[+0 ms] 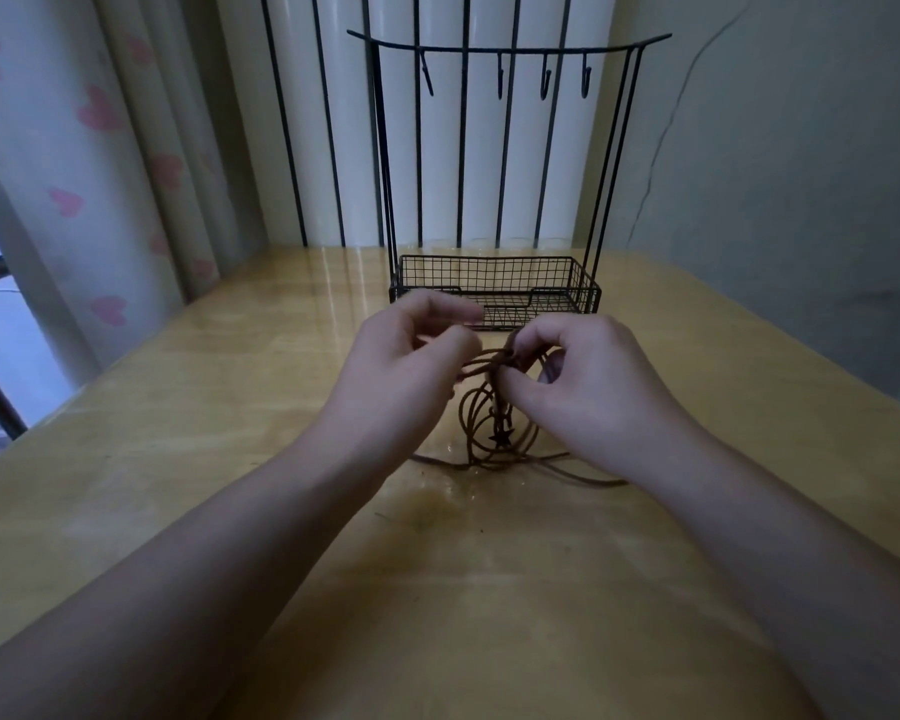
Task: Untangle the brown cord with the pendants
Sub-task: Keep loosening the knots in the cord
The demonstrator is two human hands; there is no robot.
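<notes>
fingers: left hand [411, 366] and right hand [588, 387] both pinch brown cord [471, 413]
cord: thin, looped, dark star pendant [501, 437]
bench: glossy wood [230, 407]

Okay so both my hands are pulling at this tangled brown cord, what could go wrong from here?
Both the left hand and the right hand pinch the brown cord at the same bunched spot, so pulling apart may tighten the knot. The star pendant dangles inside the loops and could snag a strand. The loose end trails on the wooden table under your right wrist, which might pin it.
</notes>
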